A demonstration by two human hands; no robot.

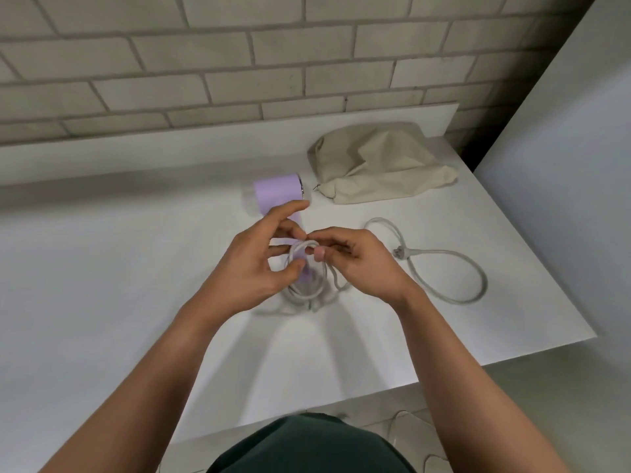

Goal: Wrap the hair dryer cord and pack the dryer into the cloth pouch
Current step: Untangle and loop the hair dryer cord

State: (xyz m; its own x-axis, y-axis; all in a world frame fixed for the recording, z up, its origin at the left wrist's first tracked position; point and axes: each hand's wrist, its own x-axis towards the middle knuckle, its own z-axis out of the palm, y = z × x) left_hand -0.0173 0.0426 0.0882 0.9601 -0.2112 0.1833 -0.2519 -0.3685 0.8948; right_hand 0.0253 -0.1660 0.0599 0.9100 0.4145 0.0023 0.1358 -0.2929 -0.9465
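Over the lilac dryer (276, 192) on the bench (136, 268), the right hand (358, 264) pinches the coiled cord (454, 295) with curled fingers (327, 235). The left hand (252, 264), half open, grips it too. The pouch (379, 162) lies just behind.

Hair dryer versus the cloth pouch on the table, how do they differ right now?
The hair dryer is lilac and smooth; the cloth pouch is beige and crumpled. The dryer is partly hidden behind the left hand and right hand, which hold its cord in loops at the handle; the pouch lies in full view, untouched, farther back and to the right. Both rest on the white table.
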